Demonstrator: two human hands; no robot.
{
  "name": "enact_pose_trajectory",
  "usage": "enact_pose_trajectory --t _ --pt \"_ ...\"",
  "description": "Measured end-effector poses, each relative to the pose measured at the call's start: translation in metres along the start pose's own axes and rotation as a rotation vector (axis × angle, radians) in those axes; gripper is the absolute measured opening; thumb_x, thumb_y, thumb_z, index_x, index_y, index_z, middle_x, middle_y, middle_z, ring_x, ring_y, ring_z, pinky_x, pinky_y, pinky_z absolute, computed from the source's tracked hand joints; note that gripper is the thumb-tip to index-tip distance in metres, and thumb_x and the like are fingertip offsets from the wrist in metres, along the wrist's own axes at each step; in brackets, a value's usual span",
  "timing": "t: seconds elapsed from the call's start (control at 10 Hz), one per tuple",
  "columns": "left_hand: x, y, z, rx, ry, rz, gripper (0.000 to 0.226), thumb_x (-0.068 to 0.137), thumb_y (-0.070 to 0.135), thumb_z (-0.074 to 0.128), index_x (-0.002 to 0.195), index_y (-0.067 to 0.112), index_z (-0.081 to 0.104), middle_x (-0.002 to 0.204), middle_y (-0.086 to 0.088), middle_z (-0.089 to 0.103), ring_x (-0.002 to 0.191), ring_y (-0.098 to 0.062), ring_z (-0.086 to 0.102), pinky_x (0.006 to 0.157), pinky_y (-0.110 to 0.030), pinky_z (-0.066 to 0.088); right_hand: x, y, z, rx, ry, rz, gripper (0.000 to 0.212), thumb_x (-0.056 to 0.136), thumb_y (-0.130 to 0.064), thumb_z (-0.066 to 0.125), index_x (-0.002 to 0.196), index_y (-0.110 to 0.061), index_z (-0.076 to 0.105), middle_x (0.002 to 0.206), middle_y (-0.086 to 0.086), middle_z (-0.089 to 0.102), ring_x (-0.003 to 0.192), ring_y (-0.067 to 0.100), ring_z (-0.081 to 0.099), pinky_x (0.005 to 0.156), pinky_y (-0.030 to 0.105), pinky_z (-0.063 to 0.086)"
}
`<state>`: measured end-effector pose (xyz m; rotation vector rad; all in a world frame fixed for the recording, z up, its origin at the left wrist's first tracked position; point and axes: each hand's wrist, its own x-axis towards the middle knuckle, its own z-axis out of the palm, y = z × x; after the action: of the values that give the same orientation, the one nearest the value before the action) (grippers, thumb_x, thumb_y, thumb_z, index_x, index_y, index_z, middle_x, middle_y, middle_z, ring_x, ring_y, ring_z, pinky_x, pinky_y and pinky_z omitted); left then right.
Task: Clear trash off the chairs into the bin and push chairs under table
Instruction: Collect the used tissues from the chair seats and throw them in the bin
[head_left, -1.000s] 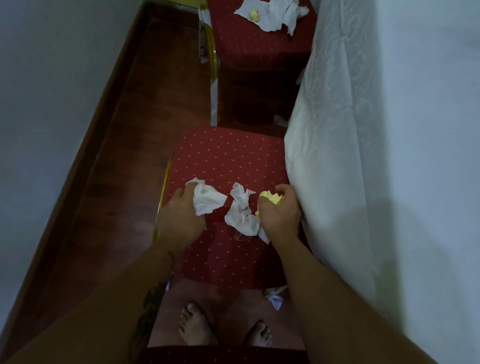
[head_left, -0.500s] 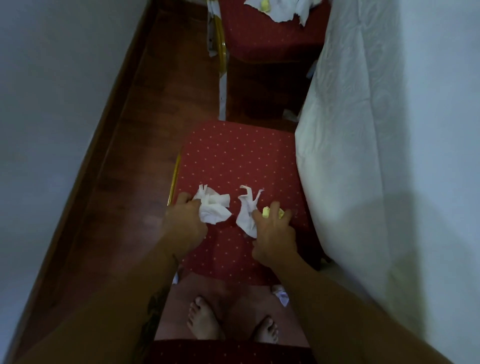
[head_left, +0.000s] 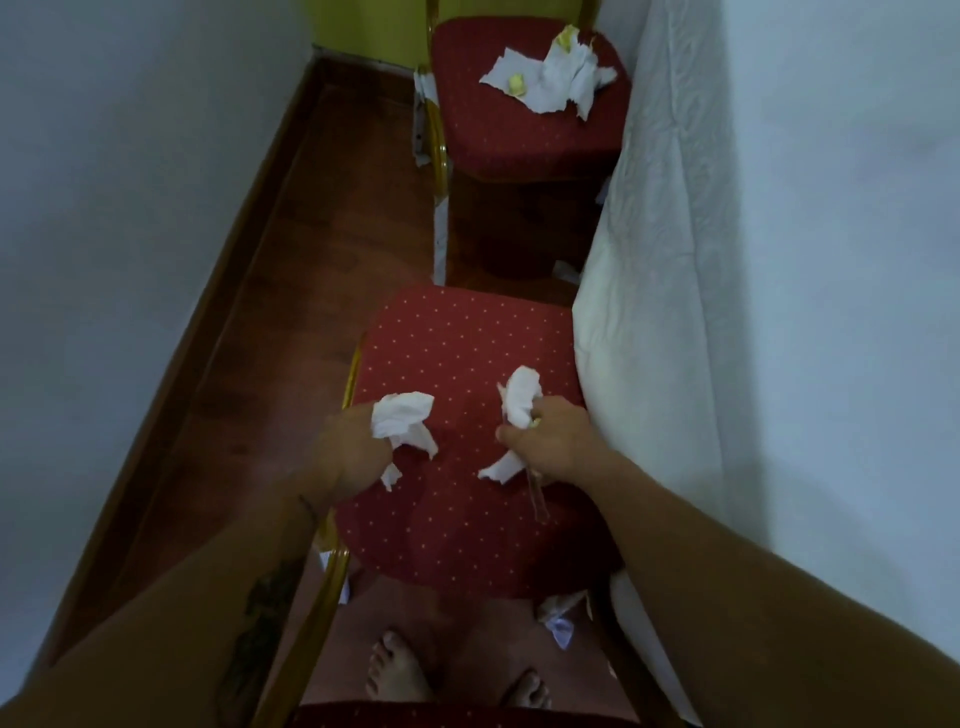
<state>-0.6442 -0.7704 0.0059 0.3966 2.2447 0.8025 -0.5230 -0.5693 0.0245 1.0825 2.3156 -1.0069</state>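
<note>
The near red dotted chair (head_left: 457, 530) stands below me, its right side against the white tablecloth (head_left: 660, 270). My left hand (head_left: 353, 457) is closed on a crumpled white tissue (head_left: 402, 423), held just above the seat. My right hand (head_left: 550, 441) grips another white tissue (head_left: 519, 400) together with a small yellow scrap (head_left: 535, 423); a clear strip dangles from it. A second red chair (head_left: 519, 140) farther ahead carries white tissues (head_left: 550, 78) and yellow bits. No bin is in view.
A white wall (head_left: 130, 182) and wooden skirting run along the left, leaving a narrow strip of wooden floor (head_left: 337, 234). My bare feet (head_left: 400, 670) stand behind the near chair. Small paper scraps (head_left: 558, 626) lie on the floor near its legs.
Both hands have closed on the tissues and lifted them off the near seat, which now shows bare. My view has tilted up, bringing the far chair more into sight.
</note>
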Motion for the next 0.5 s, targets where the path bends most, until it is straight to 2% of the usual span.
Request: enact_pose_trajectory --t 0.1,0.2,0.3,0.4,0.5 --pt "-0.005 0.039 -0.018 0.057 0.069 -0.117 0.027 0.094 0.011 0.055 0.108 -0.009 0.066 0.102 -0.028 0.069 0.101 -0.044 0.065 0.079 -0.041 0.051 -0.023 -0.029 -0.049 0.165 0.037 -0.007 0.037 0.088 -0.045 0.070 0.108 -0.014 0.064 0.100 0.002 0.067 0.084 0.018 0.069 0.070 0.034 0.058" --pt "-0.018 0.087 -0.033 -0.030 0.042 -0.096 0.028 0.092 0.015 0.056 0.107 -0.007 0.067 0.106 -0.028 0.069 0.100 -0.046 0.064 0.075 -0.038 0.049 -0.066 -0.048 -0.114 0.371 0.044 -0.078 0.032 0.087 -0.041 0.074 0.102 -0.014 0.070 0.099 0.008 0.073 0.082 0.024 0.075 0.070 0.043 0.065" --pt "-0.039 0.158 -0.046 -0.158 -0.034 0.029 0.014 0.090 0.014 0.057 0.092 0.002 0.065 0.080 -0.012 0.066 0.071 -0.027 0.063 0.063 -0.032 0.049 -0.125 -0.051 -0.181 0.454 0.129 -0.133 0.017 0.089 -0.032 0.075 0.088 -0.016 0.070 0.087 0.004 0.071 0.080 0.021 0.073 0.071 0.046 0.065" --pt "-0.074 0.233 -0.042 -0.232 -0.138 0.172 0.016 0.084 0.014 0.055 0.075 0.005 0.065 0.059 -0.002 0.064 0.053 -0.016 0.061 0.048 -0.025 0.046 -0.189 -0.017 -0.246 0.537 0.241 -0.138 0.014 0.090 -0.026 0.075 0.086 -0.014 0.069 0.081 0.003 0.068 0.076 0.021 0.070 0.075 0.049 0.064" --pt "-0.111 0.300 -0.025 -0.382 -0.262 0.291 0.015 0.083 0.012 0.057 0.089 0.003 0.068 0.072 -0.008 0.070 0.061 -0.021 0.068 0.050 -0.027 0.052 -0.248 0.039 -0.300 0.621 0.349 -0.101 0.016 0.090 -0.025 0.074 0.091 -0.011 0.067 0.088 0.012 0.066 0.080 0.027 0.067 0.076 0.049 0.064"
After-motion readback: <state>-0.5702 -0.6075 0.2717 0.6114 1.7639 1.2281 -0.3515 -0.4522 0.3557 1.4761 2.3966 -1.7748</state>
